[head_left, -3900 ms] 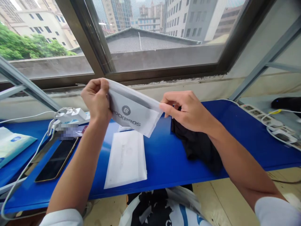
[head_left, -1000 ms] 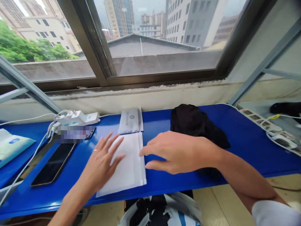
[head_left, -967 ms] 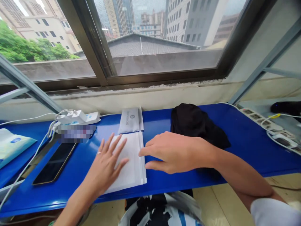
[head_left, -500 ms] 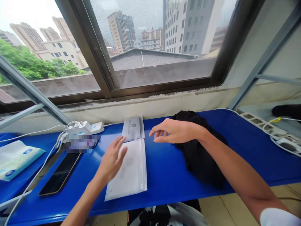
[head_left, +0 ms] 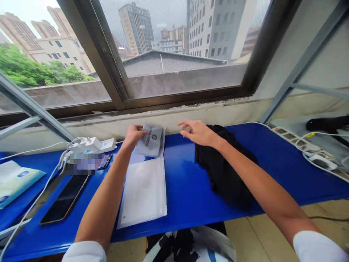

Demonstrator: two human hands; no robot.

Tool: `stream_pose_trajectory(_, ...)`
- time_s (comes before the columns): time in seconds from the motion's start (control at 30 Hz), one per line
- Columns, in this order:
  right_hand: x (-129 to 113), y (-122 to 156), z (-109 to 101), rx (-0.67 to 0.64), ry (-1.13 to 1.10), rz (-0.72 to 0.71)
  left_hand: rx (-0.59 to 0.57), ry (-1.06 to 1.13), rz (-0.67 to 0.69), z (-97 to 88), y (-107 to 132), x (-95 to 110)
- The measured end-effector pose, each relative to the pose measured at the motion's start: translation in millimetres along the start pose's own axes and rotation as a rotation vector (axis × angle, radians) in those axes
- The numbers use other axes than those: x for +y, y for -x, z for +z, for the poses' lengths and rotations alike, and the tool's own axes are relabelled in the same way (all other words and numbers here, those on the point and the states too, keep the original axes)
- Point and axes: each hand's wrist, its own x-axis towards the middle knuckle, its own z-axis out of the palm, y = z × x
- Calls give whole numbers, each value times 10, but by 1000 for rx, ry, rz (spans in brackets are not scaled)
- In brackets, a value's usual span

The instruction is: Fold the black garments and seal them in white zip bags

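Observation:
My left hand (head_left: 135,134) pinches the left edge of a small frosted plastic pouch (head_left: 151,140) with dark printing and a round logo, at the back of the blue table near the wall. The pouch's near part looks slightly raised. In front of it a larger white frosted zip bag (head_left: 143,193) lies flat. My right hand (head_left: 198,131) hovers to the right of the pouch, fingers loosely bent and apart, holding nothing. Beneath my right wrist and forearm lies a crumpled black cloth (head_left: 226,174), partly covered from view.
On the left are a dark phone (head_left: 65,200), a second phone (head_left: 105,161), a power strip (head_left: 107,144) with white plugs and cables, and a tissue pack (head_left: 20,182). Another power strip (head_left: 302,143) sits at the right. Grey metal bars (head_left: 297,69) slant up both sides before the window.
My left hand has reached forward from above the large bag and taken hold of the small pouch, which is now tilted. My right hand has moved slightly forward, still holding nothing.

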Motion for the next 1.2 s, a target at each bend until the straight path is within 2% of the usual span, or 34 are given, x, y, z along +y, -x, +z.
stream_pose_trajectory(0.07, 84, -65, 99, 218, 21, 59, 104, 119, 115, -56, 66, 204)
stream_pose_trajectory(0.13, 53, -61, 129, 319, -60, 72, 131, 282, 314, -83, 217, 431)
stream_pose_trajectory(0.23, -181, 72, 68, 419, -173, 12, -18, 381, 532, -40, 552, 736)
stream_pose_trajectory(0.3, -381, 199, -3, 536, -119, -10, -129, 347, 582, -2, 762, 886)
stream_pose_trajectory(0.37, -540, 308, -66, 607, -11, -8, -153, 308, 622, -4, 911, 995)
stream_pose_trajectory(0.43, -627, 372, -102, 584, 88, -14, -83, 253, 682, -49, 1006, 1076)
stream_pose_trajectory(0.5, -650, 389, -98, 492, 152, -79, -16, 189, 758, -101, 1071, 1136)
stream_pose_trajectory(0.6, -637, 370, -28, 361, 170, -222, -15, 184, 817, -114, 1135, 1184)
stream_pose_trajectory(0.67, -638, 362, 32, 342, 135, -272, -15, 249, 797, -72, 1156, 1189)
stream_pose_trajectory(0.8, -676, 376, 105, 408, 45, -283, -16, 338, 771, 52, 1196, 1187)
stream_pose_trajectory(0.97, -689, 362, 111, 572, 162, -313, 15, 316, 751, 186, 1274, 1225)
stream_pose_trajectory(1.03, -690, 353, 87, 539, 195, -305, 67, 370, 704, 197, 1235, 1214)
stream_pose_trajectory(1.1, -698, 358, 39, 452, 212, -278, 143, 444, 658, 153, 1116, 1162)
stream_pose_trajectory(1.2, -722, 390, -65, 269, 205, -224, 350, 548, 612, -19, 817, 1008)
